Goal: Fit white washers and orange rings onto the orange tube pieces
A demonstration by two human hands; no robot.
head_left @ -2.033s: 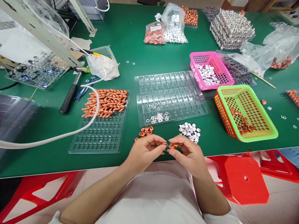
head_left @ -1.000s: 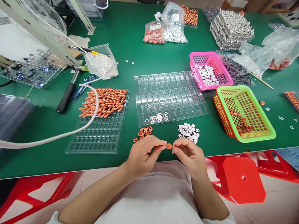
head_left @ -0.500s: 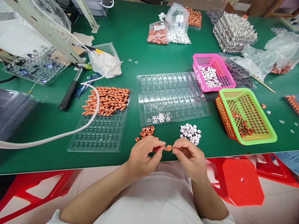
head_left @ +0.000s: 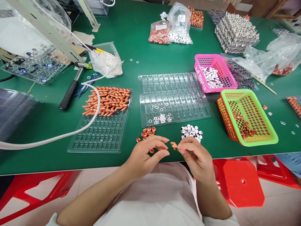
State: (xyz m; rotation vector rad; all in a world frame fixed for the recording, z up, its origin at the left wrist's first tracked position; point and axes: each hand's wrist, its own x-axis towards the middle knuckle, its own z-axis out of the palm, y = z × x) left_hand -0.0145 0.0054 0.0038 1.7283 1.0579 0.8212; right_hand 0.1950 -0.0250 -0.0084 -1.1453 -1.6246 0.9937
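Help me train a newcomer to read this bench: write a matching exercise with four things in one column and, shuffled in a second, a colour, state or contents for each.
Things:
1. Left hand
2. Pink basket
3. Right hand
4. Hammer

Descriptions:
A. Black-handled, lying on the table
B. Pinching an orange piece
C. Thumb and fingers apart, with nothing seen between them
D. Holding white discs inside it

Right pairs: 1-C, 2-D, 3-B, 4-A
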